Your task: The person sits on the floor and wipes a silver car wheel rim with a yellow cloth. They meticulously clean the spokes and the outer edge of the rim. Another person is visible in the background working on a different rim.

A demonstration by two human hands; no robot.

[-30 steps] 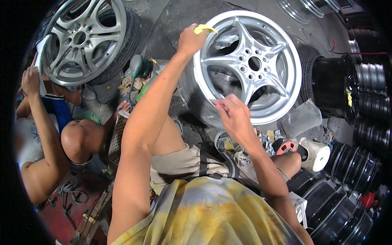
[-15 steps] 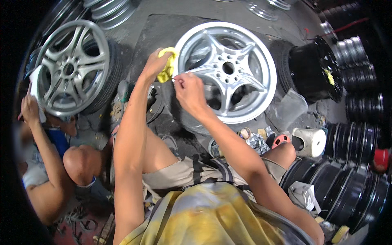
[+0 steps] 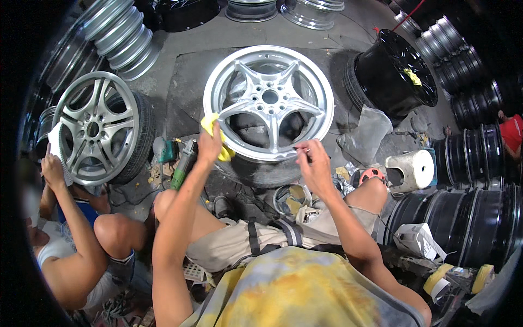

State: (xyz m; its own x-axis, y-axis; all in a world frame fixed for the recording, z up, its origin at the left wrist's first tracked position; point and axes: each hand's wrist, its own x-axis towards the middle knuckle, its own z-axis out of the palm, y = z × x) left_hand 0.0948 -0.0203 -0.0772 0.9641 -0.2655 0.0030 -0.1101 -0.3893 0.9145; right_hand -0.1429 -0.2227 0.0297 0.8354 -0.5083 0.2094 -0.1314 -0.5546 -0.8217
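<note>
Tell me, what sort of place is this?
Probably a wheel repair or refinishing workshop: a silver rim lies in front of the person, black rims line the right side, and a green power tool sits at the left.

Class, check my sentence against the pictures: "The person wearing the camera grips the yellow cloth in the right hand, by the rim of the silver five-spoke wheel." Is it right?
Not quite. The head view shows the left hand gripping the yellow cloth; it is indeed by the rim of the silver five-spoke wheel.
</note>
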